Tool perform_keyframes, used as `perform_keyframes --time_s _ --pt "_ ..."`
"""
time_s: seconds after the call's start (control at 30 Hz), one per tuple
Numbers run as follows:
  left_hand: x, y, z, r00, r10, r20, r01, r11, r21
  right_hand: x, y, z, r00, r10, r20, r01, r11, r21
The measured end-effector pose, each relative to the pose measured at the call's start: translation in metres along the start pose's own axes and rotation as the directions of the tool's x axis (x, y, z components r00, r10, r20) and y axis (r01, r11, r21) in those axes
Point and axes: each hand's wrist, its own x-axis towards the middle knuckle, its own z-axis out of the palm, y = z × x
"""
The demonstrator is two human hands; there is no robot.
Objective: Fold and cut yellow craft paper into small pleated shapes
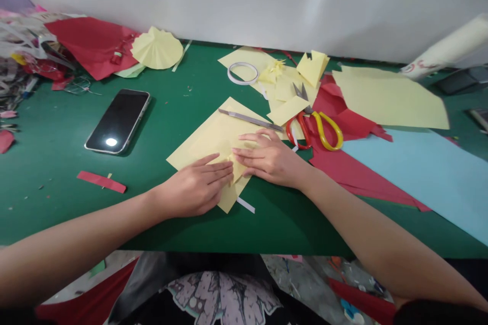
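My left hand [194,183] lies flat with its fingers stretched out, pressing on a small folded piece of yellow paper [238,168]. From the other side my right hand [272,160] rests on the same piece, fingers extended and slightly spread. The fingertips of both hands almost meet and cover part of the fold. Beneath them is a larger sheet of pale yellow paper [202,137], turned cornerwise on the table. A slim metal craft knife [249,120] lies across that sheet, just beyond my right hand. A white paper strip [246,205] sticks out near the sheet's front corner.
Scissors [330,132] with red and yellow handles lie right of my hands, among red paper [343,111] and yellow scraps. Behind is a tape roll [243,73]. A phone [118,122] and a red strip [101,181] lie left. Blue paper [419,157] covers the right side.
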Motion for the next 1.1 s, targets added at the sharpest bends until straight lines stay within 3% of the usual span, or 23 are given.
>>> perform_keyframes --time_s 0.3,0.53,0.7,1.1 --pt "0.003 -0.002 0.003 0.978 -0.206 -0.023 0.207 0.97 0.126 0.0 0.002 0.004 0.996 0.066 -0.063 -0.058 0.991 0.12" --pt "0.001 0.008 -0.002 0.982 -0.138 -0.129 0.15 0.985 0.081 0.001 0.002 0.008 0.976 0.148 -0.16 -0.117 0.975 0.188" --pt "0.001 0.017 -0.005 0.989 -0.112 -0.1 0.114 0.993 0.012 0.002 0.0 0.007 0.951 0.251 -0.18 -0.214 0.955 0.204" --pt "0.002 0.016 0.001 0.981 -0.194 0.007 0.193 0.98 0.056 0.002 0.0 0.012 0.888 0.384 -0.253 -0.347 0.921 0.179"
